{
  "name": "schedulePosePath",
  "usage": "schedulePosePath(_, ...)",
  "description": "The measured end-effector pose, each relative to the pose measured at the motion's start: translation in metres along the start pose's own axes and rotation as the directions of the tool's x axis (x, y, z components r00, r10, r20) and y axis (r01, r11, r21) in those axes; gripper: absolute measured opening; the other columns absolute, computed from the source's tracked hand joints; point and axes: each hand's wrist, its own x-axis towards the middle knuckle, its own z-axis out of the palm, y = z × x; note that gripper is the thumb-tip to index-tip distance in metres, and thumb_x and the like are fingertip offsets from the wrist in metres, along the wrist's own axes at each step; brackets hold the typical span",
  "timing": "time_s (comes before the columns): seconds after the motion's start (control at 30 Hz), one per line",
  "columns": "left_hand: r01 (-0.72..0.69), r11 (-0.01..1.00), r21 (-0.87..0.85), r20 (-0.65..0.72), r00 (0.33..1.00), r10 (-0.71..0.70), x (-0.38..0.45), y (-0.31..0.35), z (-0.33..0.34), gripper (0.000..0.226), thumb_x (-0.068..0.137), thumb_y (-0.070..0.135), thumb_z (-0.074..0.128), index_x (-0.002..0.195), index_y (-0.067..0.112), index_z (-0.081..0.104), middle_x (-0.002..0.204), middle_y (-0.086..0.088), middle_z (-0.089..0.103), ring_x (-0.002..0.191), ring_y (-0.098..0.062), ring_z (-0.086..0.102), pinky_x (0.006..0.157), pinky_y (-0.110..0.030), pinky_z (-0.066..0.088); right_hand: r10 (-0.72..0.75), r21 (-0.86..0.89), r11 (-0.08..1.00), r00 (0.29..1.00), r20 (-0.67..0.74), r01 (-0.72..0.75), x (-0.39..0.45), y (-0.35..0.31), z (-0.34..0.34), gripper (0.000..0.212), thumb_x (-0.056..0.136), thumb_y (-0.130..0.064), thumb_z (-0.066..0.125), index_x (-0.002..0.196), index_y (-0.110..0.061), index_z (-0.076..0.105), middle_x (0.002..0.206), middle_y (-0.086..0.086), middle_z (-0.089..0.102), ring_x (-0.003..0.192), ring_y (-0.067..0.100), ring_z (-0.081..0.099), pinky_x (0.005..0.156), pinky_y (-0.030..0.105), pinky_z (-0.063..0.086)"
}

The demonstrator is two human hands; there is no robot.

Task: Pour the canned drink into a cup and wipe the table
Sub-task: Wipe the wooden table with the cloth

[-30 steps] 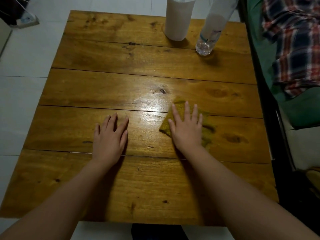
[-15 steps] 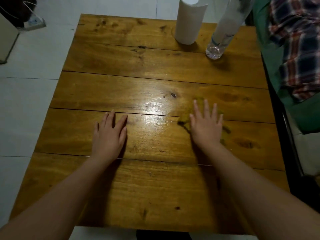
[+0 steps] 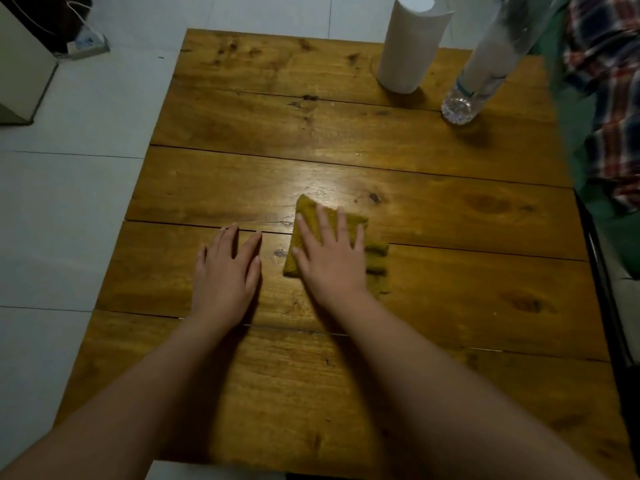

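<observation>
Floor (image 3: pixel 69 202): pale square tiles with thin grout lines, lying left of and beyond the wooden plank counter (image 3: pixel 450 306). Upper left: a light-coloured cabinet (image 3: pixel 20 74) stands on the floor; beside it, a power strip (image 3: pixel 86 46) with white cables. Right side: green upholstered furniture (image 3: pixel 581 133) carrying a plaid fabric (image 3: pixel 609 84). Lighting: dim, with one overhead reflection on the varnished planks.

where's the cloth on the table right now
In the head view, the cloth lies flat near the middle of the wooden table, pressed under the right hand, with the left hand flat on the wood just beside it.
</observation>
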Motion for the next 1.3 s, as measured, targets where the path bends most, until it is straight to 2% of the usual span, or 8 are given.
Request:
schedulePosePath(0.17,-0.034,0.999,0.021,-0.009,0.999,0.034,-0.001,0.009,-0.001,0.044,0.096,0.029,0.04,0.14,0.024,0.038,0.149,-0.015,0.03,0.138,-0.032,0.025,0.111,-0.049,0.019,0.097,-0.014,0.995,0.99,-0.1,-0.099,-0.041,0.005,0.025,0.059,0.091,-0.054,0.007,0.146,-0.033,0.003,0.156,0.004,-0.002,0.142,0.034,-0.006,0.111,0.056,0.001)
schedulePosePath(0.3,-0.072,0.997,0.002,0.042,0.997,0.072,-0.003,0.024,0.004,0.046,0.097,0.032,0.039,0.142,0.028,0.033,0.153,-0.012,0.024,0.142,-0.03,0.017,0.113,-0.047,0.014,0.239,0.013,0.971,0.97,-0.032,-0.239,-0.064,0.048,0.025,0.06,0.088,-0.061,-0.003,0.141,-0.038,-0.019,0.15,0.002,-0.025,0.137,0.032,-0.024,0.11,0.051,-0.012)
schedulePosePath(0.57,-0.078,0.997,0.025,0.101,0.992,0.075,-0.008,0.037,0.008,0.05,0.097,0.038,0.033,0.145,0.032,0.022,0.157,-0.009,0.01,0.145,-0.027,0.004,0.115,-0.046,0.007,0.537,0.148,0.836,0.843,-0.027,-0.528,-0.064,0.111,0.004,0.058,0.093,-0.055,0.01,0.144,-0.035,-0.011,0.155,0.005,-0.014,0.141,0.03,-0.016,0.114,0.055,-0.002)
schedulePosePath(0.8,-0.11,0.993,0.03,0.096,0.99,0.106,-0.012,0.042,0.01,0.049,0.097,0.035,0.035,0.145,0.031,0.024,0.156,-0.009,0.014,0.144,-0.029,0.007,0.115,-0.046,0.009,0.164,0.064,0.984,0.986,-0.006,-0.163,-0.052,0.039,0.011,0.056,0.095,-0.054,0.011,0.139,-0.037,-0.018,0.148,0.001,-0.027,0.137,0.028,-0.025,0.111,0.053,-0.011)
schedulePosePath(0.9,-0.102,0.995,0.019,0.075,0.992,0.1,-0.015,0.047,0.011,0.047,0.097,0.033,0.038,0.143,0.028,0.03,0.155,-0.01,0.019,0.143,-0.031,0.013,0.113,-0.047,0.015,0.091,0.0,0.996,0.993,-0.074,-0.092,-0.075,0.026,0.029,0.054,0.095,-0.051,0.015,0.144,-0.032,0.001,0.154,0.005,-0.005,0.142,0.03,-0.006,0.112,0.056,0.005)
schedulePosePath(1.03,-0.156,0.988,-0.003,0.063,0.986,0.156,-0.018,0.058,0.011,0.044,0.097,0.032,0.038,0.141,0.025,0.036,0.152,-0.013,0.027,0.141,-0.032,0.02,0.112,-0.048,0.018,0.232,0.039,0.972,0.972,-0.032,-0.231,-0.111,0.043,0.043,0.056,0.091,-0.049,0.018,0.142,-0.028,0.028,0.15,0.007,0.027,0.138,0.033,0.023,0.106,0.059,0.024)
schedulePosePath(1.2,-0.171,0.985,-0.005,0.102,0.98,0.171,-0.019,0.073,0.011,0.047,0.097,0.034,0.035,0.143,0.03,0.029,0.155,-0.008,0.019,0.143,-0.027,0.012,0.115,-0.043,0.01,0.468,0.085,0.881,0.884,-0.022,-0.465,-0.143,0.107,0.041,0.059,0.091,-0.055,0.002,0.143,-0.033,-0.015,0.151,0.004,-0.019,0.139,0.031,-0.018,0.111,0.052,-0.006)
schedulePosePath(1.3,-0.168,0.986,0.017,0.114,0.98,0.165,-0.019,0.075,0.012,0.047,0.097,0.036,0.034,0.144,0.032,0.028,0.155,-0.007,0.018,0.143,-0.026,0.01,0.115,-0.042,0.01,0.627,0.165,0.774,0.776,-0.069,-0.611,-0.146,0.149,0.03,0.059,0.094,-0.05,0.012,0.146,-0.03,-0.009,0.154,0.006,-0.013,0.141,0.029,-0.014,0.113,0.053,-0.001)
